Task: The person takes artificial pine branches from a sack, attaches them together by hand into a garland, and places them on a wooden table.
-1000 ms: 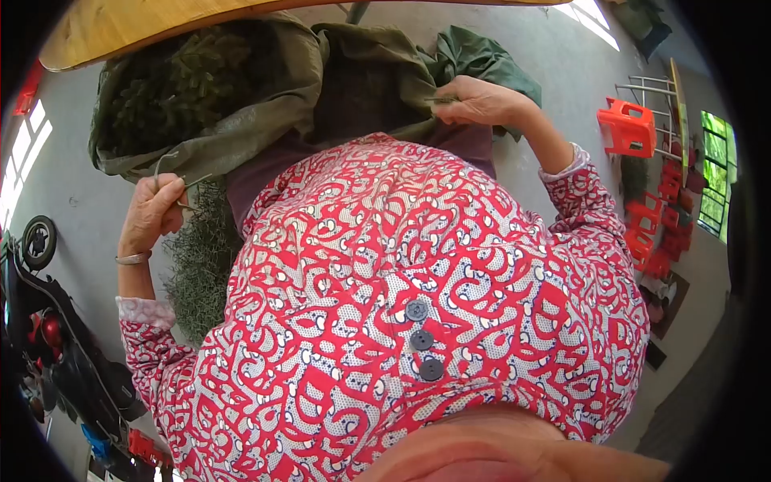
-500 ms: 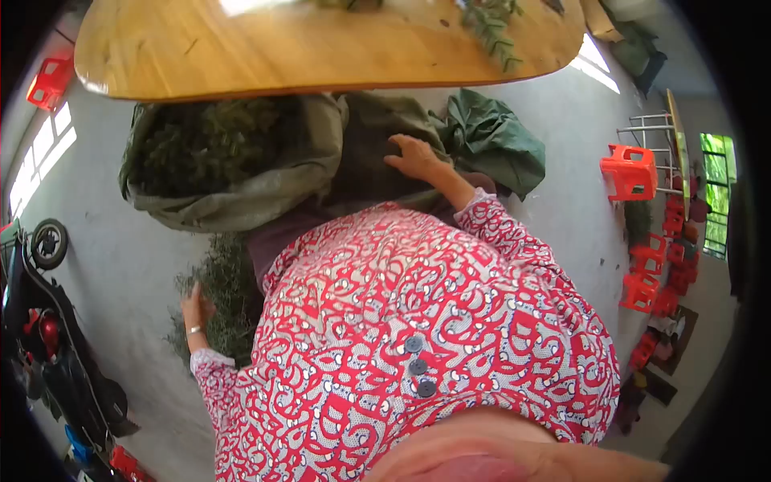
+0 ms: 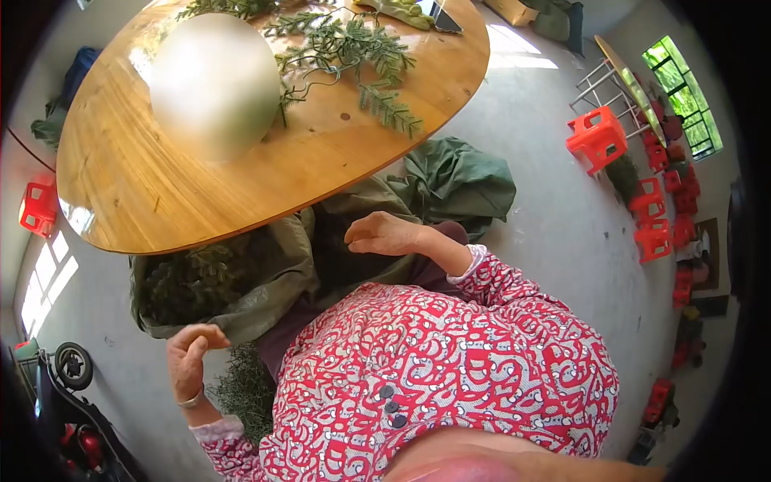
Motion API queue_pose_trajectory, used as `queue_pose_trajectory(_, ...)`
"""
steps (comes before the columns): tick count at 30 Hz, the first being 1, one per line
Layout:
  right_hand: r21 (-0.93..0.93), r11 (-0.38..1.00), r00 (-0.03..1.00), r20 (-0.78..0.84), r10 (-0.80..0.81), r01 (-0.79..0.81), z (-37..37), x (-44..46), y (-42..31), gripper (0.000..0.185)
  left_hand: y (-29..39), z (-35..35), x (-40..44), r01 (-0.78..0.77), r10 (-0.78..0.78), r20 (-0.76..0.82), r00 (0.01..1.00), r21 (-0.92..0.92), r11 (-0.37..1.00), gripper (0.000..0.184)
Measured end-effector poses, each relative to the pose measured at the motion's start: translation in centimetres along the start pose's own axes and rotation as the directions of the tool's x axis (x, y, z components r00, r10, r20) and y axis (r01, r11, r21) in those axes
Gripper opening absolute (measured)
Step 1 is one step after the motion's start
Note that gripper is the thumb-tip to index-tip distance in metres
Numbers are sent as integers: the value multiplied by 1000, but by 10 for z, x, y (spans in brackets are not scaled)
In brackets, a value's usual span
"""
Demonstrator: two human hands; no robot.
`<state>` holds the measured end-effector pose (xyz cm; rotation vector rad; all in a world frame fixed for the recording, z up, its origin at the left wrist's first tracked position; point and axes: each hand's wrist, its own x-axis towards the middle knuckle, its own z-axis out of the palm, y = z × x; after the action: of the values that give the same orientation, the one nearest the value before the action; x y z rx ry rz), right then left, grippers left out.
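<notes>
My left hand (image 3: 189, 360), a bracelet on its wrist, hangs beside the near left edge of an olive sack (image 3: 269, 309) filled with green artificial sprigs (image 3: 193, 283). Its fingers are loosely bent, with nothing visible in them. A heap of thin green stems (image 3: 243, 390) lies on the floor below it. My right hand (image 3: 384, 234) is over the dark opening of a second sack (image 3: 365, 201), fingers slightly curled and nothing visible in them. On the wooden table (image 3: 321, 161) are green branches (image 3: 345, 52) with needle-like leaves.
The table edge overhangs the sacks. A pale blurred oval covers part of the tabletop. Yellowish gloves (image 3: 399, 11) and a dark flat object (image 3: 446, 19) lie at its far side. A green sack (image 3: 462, 181), red stools (image 3: 597, 139) and a motorbike (image 3: 84, 426) are around.
The view has shifted so that much more tabletop shows. The thin stems in my left hand and the small green piece in my right hand are gone. My right hand has moved inward.
</notes>
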<state>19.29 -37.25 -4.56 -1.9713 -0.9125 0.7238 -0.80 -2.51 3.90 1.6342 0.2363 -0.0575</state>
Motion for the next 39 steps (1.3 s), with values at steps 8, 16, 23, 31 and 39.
queue_pose_trajectory(8,174,985,999,-35,2,4,10,-13,7,29,113,157,200,-721,638,359,681,483,498,14)
queue_pose_trajectory(16,193,936,872,-455,-182,295,-24,-27,-58,20,133,174,286,-353,367,468,804,872,-338,21)
queue_pose_trajectory(23,-643,730,496,-568,-657,231,-115,71,-73,27,109,164,289,-334,288,401,869,907,-257,16)
queue_pose_trajectory(31,-525,816,753,-631,-184,-241,-143,143,-33,40,96,137,275,-387,486,506,712,861,-329,20)
queue_pose_trajectory(39,-506,817,733,-661,-160,-278,-136,141,-41,43,128,85,241,-388,336,347,876,90,917,15)
